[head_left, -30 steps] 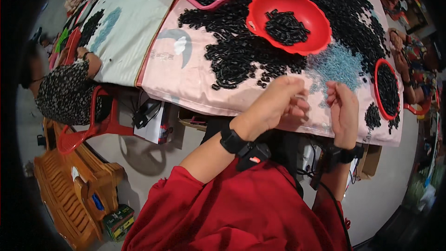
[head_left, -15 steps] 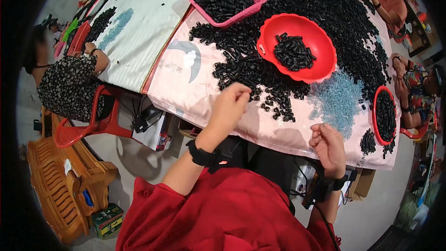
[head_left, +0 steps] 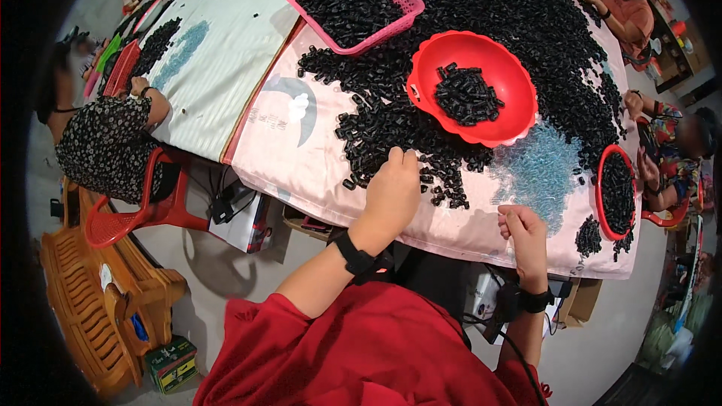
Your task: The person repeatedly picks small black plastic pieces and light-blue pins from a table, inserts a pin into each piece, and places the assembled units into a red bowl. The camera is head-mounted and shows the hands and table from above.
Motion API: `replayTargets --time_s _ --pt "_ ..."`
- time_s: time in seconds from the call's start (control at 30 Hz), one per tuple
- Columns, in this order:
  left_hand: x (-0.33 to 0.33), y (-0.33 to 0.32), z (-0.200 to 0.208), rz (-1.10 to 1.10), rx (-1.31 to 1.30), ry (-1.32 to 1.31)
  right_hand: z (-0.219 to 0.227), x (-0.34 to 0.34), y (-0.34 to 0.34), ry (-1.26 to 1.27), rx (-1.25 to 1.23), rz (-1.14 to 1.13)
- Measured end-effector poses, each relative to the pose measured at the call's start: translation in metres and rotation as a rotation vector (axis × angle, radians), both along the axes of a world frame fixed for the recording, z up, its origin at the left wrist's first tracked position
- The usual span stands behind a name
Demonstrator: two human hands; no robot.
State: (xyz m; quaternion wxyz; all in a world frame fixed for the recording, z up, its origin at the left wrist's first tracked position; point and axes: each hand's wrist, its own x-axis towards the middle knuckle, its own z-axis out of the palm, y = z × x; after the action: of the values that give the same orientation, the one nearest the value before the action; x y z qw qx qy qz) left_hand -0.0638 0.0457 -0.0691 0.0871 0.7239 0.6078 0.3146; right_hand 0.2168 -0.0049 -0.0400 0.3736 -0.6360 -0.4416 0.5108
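My left hand [head_left: 394,189] is at the near edge of a spread of small black plastic pieces [head_left: 372,131], its bent fingertips among them. Its fingers are drawn together, and whatever they hold is hidden. Over the pink cloth, my right hand [head_left: 525,239] is closed with thumb and fingers curled into a pinch; I cannot make out anything in it. Just beyond it lies a patch of small clear bluish pieces [head_left: 538,173]. Farther off, between my hands, a red scalloped bowl [head_left: 515,98] holds a heap of the black pieces.
A pink basket [head_left: 412,6] full of black pieces stands behind the bowl. To the right is a red-rimmed oval basket [head_left: 599,194] beside a small black pile [head_left: 588,237]. People sit at both sides. A red chair [head_left: 154,199] and wooden bench [head_left: 83,293] are at left.
My left hand has moved right and its fingertips now reach among the black pieces. My right hand stays near its place, still pinched. The whole view has shifted slightly.
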Motion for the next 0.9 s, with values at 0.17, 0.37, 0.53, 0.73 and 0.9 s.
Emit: replayTargets --time_s 0.17,0.37,0.53,0.73,0.9 --pt "0.01 0.005 0.004 0.031 -0.125 0.092 -0.002 0.006 -0.003 -0.001 0.003 0.018" --pt "0.02 0.008 0.01 0.029 -0.209 0.051 -0.009 0.017 -0.008 -0.006 -0.018 -0.032" --pt "0.023 0.005 0.004 -0.037 -0.189 -0.027 -0.022 0.019 -0.003 -0.391 0.213 -0.043" --pt "0.033 -0.005 -0.004 -0.129 -0.147 -0.122 0.002 -0.011 0.005 -1.126 0.584 0.238" --pt "0.025 -0.011 0.006 -0.103 -0.159 -0.188 -0.001 -0.002 -0.002 -1.105 0.685 0.313"
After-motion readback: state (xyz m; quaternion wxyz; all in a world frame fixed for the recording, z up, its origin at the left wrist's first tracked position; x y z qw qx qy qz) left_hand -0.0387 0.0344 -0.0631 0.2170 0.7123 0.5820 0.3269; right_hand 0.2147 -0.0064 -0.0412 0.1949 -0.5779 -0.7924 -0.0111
